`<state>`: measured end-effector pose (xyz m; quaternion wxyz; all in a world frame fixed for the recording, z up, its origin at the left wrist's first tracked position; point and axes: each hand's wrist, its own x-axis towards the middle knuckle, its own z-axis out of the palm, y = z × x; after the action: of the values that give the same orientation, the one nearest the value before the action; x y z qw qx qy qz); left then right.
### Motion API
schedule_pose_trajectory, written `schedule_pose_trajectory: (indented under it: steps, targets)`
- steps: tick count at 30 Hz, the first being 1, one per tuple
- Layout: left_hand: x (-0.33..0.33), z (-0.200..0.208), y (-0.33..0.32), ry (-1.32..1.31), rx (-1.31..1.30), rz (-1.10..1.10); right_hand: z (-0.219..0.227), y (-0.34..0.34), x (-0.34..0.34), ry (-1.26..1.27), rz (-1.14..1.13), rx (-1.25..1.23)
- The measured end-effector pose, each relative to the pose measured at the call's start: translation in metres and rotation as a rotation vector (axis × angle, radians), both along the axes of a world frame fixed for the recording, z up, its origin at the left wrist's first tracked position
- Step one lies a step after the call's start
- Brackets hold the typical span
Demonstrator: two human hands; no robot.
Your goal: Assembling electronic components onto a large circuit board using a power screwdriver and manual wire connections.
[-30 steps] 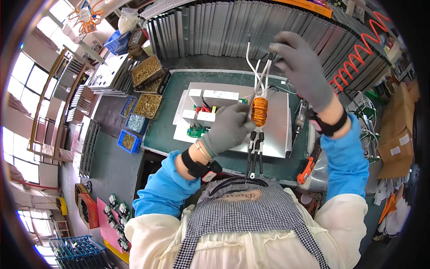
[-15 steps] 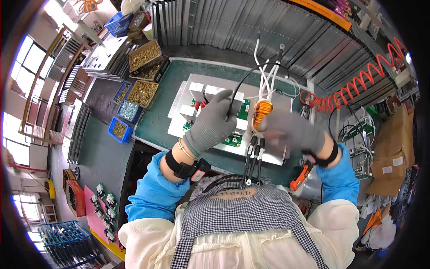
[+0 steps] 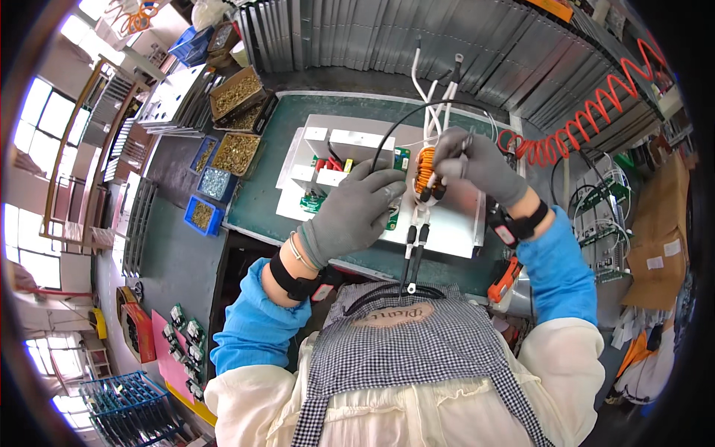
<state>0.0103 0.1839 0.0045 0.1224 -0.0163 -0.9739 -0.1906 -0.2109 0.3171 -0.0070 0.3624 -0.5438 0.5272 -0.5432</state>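
Both my hands wear grey gloves. My left hand (image 3: 354,211) is closed around the end of a thin black cable (image 3: 417,106), over the green circuit board (image 3: 402,159) with white blocks. Beside it stands an orange-wound ring coil (image 3: 424,170) with white cables (image 3: 432,115) passing through it. At the coil my right hand (image 3: 477,165) is pinched on one white cable, whose black-sleeved part shows just below the fingers. Two other cable ends with black sleeves (image 3: 417,249) and metal lugs hang toward my apron. Under the board lies a silver metal plate (image 3: 447,237).
Boxes of brass fasteners (image 3: 237,153) and blue bins (image 3: 202,216) stand at the left. Stacked metal panels (image 3: 387,37) line the back. A red coiled hose (image 3: 573,134) hangs at the right, above a red-and-black tool (image 3: 505,279). Small boards lie on a pink sheet (image 3: 165,346).
My right hand has moved up and inward to the coil. One of three lugged cable ends has been lifted from the near side. My left hand has shifted slightly, still on the black cable.
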Motion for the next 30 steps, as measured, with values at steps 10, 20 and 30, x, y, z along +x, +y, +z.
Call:
schedule_pose_trajectory:
  steps: [10,20,30]
  targets:
    - [-0.009,-0.012,0.032,-0.029,-0.347,0.188,-0.049,0.058,0.042,0.187,-0.397,0.179]
    - [-0.022,-0.004,0.019,0.095,-0.133,0.138,-0.056,0.057,0.091,0.955,-0.313,-0.394]
    - [-0.023,0.007,0.004,-0.042,-0.128,0.000,-0.086,0.033,0.138,1.150,-0.586,-0.255]
